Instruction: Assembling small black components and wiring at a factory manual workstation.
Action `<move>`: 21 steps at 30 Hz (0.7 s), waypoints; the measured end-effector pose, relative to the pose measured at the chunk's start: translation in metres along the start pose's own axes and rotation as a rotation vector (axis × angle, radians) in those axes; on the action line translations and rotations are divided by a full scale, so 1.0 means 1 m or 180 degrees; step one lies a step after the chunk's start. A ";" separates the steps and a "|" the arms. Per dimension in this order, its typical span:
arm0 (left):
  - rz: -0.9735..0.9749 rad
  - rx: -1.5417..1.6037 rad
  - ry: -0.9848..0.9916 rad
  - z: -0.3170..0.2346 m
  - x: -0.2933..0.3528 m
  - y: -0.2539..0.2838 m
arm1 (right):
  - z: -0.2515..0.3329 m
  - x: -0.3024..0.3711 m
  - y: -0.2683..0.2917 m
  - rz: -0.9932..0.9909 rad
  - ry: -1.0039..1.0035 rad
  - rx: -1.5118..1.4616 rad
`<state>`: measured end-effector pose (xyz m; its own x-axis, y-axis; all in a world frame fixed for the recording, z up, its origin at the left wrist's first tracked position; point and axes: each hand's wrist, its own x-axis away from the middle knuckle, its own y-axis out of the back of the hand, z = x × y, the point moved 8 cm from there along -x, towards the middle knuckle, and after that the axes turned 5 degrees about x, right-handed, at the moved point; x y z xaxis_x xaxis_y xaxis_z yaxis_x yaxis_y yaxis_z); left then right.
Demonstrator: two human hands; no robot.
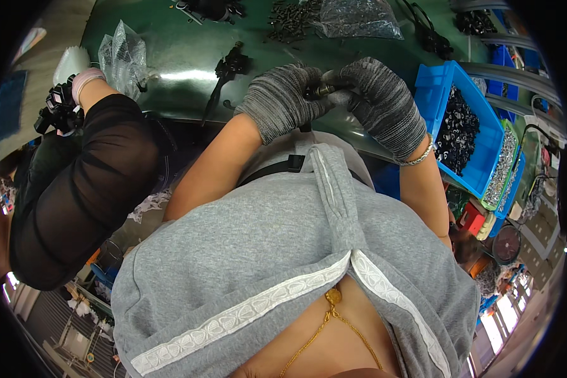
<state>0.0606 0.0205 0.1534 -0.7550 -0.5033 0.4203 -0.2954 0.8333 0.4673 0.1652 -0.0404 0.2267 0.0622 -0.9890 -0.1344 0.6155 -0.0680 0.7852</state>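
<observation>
While grey-knit-gloved left hand point(283, 101) and right hand point(385, 104) pinch a small dark-brassy cylindrical part point(324, 91) | manual adjusting seems ongoing | next probably needs steady alignment

Gloved fingers of the left hand point(282, 101) and right hand point(385, 106) cover much of the small metal part point(324, 91) between them, so its full shape cannot be told. The upper edge crops a black assembly point(211, 7) and a clear plastic bag point(359, 20). Black pieces point(458, 131) and silvery pieces point(503, 167) at the right are too small to identify. A black device point(60, 104) partly hides the co-worker's hand point(87, 80).
</observation>
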 end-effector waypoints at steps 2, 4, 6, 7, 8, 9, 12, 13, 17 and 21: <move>0.0093 0.0244 0.0117 0.005 0.000 -0.003 | 0.001 -0.002 -0.001 0.0093 -0.0041 0.0094; 0.0037 -0.0231 -0.0122 0.000 -0.002 -0.002 | 0.001 -0.003 -0.004 0.0188 -0.0080 0.0185; 0.0013 -0.0187 -0.0136 0.001 -0.002 -0.003 | -0.003 -0.002 -0.008 0.0340 -0.0314 0.0163; -0.0016 -0.0144 -0.0145 0.001 -0.002 -0.004 | 0.000 -0.004 -0.007 0.0340 -0.0318 0.0163; -0.0016 -0.0146 -0.0144 0.003 -0.003 -0.005 | 0.001 -0.007 -0.007 0.0456 -0.0509 0.0273; -0.0131 -0.0190 -0.0240 0.003 -0.003 -0.004 | 0.000 -0.007 -0.008 0.0572 -0.0698 0.0383; -0.0020 -0.0242 -0.0164 -0.007 -0.001 0.001 | -0.003 -0.010 -0.014 0.0310 -0.0506 0.0458; 0.0202 -0.0246 0.0009 -0.007 0.000 -0.002 | -0.003 -0.011 -0.012 0.0311 -0.0509 0.0457; 0.0300 -0.0311 -0.0017 0.000 -0.003 -0.010 | -0.025 0.004 -0.022 0.0761 -0.1409 -0.0470; 0.0312 0.0333 0.0153 0.003 0.002 -0.007 | -0.015 0.004 -0.011 -0.0696 -0.0889 -0.1789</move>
<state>0.0596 0.0144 0.1484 -0.7550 -0.4266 0.4980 -0.2828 0.8970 0.3397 0.1702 -0.0412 0.2083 -0.2700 -0.9623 -0.0337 0.9116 -0.2668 0.3127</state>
